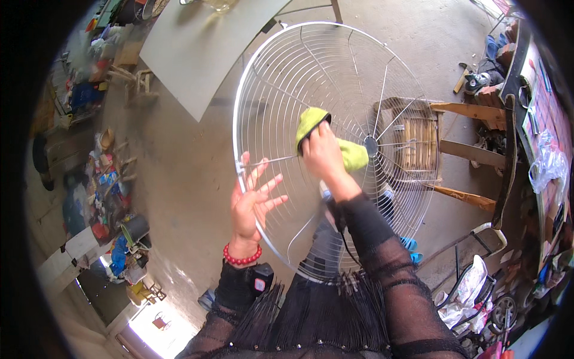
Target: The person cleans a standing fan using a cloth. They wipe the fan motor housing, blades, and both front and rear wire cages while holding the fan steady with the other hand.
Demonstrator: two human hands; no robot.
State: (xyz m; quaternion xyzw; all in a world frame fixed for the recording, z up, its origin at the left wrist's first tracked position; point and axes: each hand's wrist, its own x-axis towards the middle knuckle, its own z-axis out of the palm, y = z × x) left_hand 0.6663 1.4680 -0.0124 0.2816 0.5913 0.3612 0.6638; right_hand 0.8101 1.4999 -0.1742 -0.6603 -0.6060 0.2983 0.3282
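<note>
A large round wire fan guard (269,89) is held tilted in front of me, its lower rim close to my lap. My left hand (253,197), with a red bead bracelet at the wrist, is at the guard's left rim, its fingers spread over the wires. My right hand (320,150) grips a yellow-green cloth (352,155) with a dark edge, over the guard's wires and left of its dark centre disc (370,146). How firmly the left palm bears on the rim cannot be told.
A pale tabletop (197,54) stands at the upper left. Seen through and beyond the guard's right side is a wooden chair (417,143). Household clutter (107,179) lies along the left, and a folded metal frame (489,233) with plastic bags is at the lower right.
</note>
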